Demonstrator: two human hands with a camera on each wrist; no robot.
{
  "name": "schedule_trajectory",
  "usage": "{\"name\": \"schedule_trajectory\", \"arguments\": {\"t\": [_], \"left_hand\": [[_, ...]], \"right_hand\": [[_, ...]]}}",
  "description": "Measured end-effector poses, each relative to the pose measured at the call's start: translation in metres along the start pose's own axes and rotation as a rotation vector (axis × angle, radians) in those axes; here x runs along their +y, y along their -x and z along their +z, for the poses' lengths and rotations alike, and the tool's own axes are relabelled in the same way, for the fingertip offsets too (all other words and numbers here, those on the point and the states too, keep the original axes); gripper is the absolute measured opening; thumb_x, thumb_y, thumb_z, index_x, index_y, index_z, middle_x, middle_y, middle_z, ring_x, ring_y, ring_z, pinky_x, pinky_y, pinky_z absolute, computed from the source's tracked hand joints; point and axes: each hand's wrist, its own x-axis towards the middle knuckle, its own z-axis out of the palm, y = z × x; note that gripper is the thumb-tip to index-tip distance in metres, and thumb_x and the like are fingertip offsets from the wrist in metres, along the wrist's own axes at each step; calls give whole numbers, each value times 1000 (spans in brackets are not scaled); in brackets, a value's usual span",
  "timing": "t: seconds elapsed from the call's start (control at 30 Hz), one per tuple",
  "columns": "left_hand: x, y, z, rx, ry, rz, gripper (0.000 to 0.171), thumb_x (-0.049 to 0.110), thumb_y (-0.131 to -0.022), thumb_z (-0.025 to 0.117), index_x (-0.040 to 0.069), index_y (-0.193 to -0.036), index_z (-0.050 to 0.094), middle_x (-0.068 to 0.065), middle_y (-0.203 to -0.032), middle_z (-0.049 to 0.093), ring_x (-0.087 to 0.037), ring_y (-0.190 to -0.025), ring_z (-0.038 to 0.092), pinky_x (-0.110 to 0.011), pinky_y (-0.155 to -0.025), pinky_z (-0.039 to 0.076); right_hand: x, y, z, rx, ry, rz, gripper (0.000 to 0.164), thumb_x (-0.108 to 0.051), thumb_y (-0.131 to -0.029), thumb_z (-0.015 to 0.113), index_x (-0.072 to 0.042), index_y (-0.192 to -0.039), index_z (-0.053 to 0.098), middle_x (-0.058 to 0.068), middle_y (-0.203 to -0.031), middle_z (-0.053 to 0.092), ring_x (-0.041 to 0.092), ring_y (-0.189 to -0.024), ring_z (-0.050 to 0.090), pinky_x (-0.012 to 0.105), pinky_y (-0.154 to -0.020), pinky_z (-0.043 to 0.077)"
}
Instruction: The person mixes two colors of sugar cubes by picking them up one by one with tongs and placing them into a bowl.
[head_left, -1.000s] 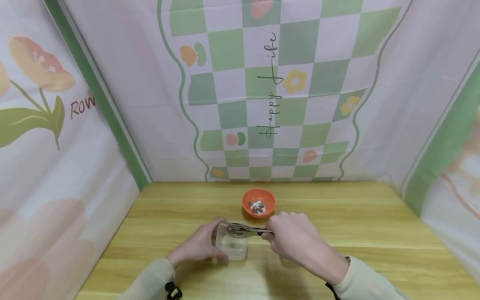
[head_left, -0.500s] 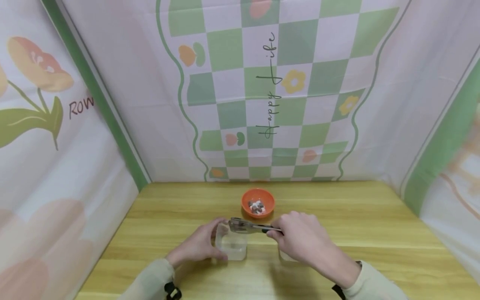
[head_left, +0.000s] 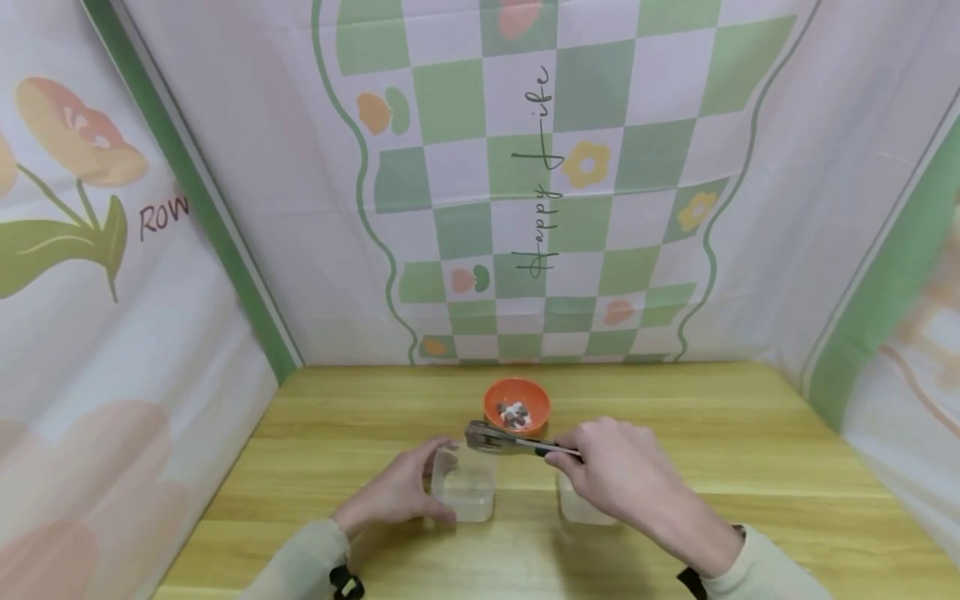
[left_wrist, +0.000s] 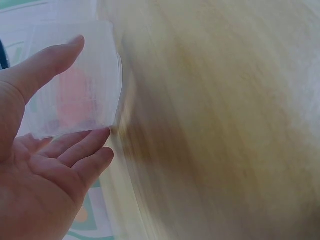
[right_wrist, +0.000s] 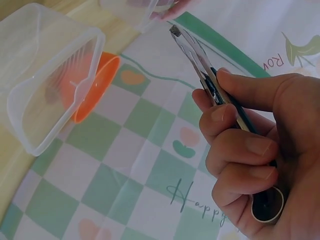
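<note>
My left hand (head_left: 401,485) holds a clear plastic container (head_left: 468,504) on the wooden table, thumb on the near side and fingers at the far side. The left wrist view shows the thumb against the container's wall (left_wrist: 100,65). Metal food tongs (head_left: 495,439) are gripped in my right hand (head_left: 622,475), their head just above the far edge of that container. A small dark piece (right_wrist: 175,31) shows between the tong tips in the right wrist view. Beyond them an orange bowl (head_left: 517,391) contains several white and dark pieces (head_left: 514,414).
A second clear container (head_left: 585,507) stands right of the first, partly hidden under my right hand. Table surface (head_left: 360,400) surrounds these things. Patterned cloth walls (head_left: 517,208) rise at the back and both sides.
My right hand has moved right and slightly up, taking the tongs' head from over the left container toward the orange bowl. More of the right container shows. The left hand stays put.
</note>
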Motion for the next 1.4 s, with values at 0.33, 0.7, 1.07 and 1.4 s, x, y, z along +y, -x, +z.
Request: {"name": "schedule_trajectory", "arguments": {"t": [0.33,0.7,1.07,1.4], "left_hand": [[0,0,0,-7,36,-3,100,16,-69,99,11,-154,46,-15,-144,61,-35,-130,60,-53,-109,49],[-1,-2,0,0,18,17,96,14,-69,99,14,-151,48,-15,-142,62,-34,-128,61,-52,-108,50],[2,0,0,1,25,27,95,13,-70,99,13,-151,48,-15,-142,62,-36,-129,60,-54,-109,49],[5,1,-2,-4,39,20,94,13,-71,98,13,-151,48,-15,-142,61,-36,-129,60,-56,-110,48]], "right_hand": [[13,-2,-3,-14,-35,68,17,-35,-98,75,-29,-83,75,-12,-55,45,6,-46,38,29,-42,33],[31,-6,-6,18,-30,100,19,-36,-99,73,-20,-102,83,-8,-57,45,9,-47,38,29,-41,33],[47,-15,-7,-8,-36,146,21,-35,-102,70,-18,-105,83,-4,-55,44,9,-44,35,27,-39,30],[59,-26,-2,-15,-38,165,29,-33,-103,69,-23,-75,67,-5,-55,45,10,-45,37,25,-40,28]]}}
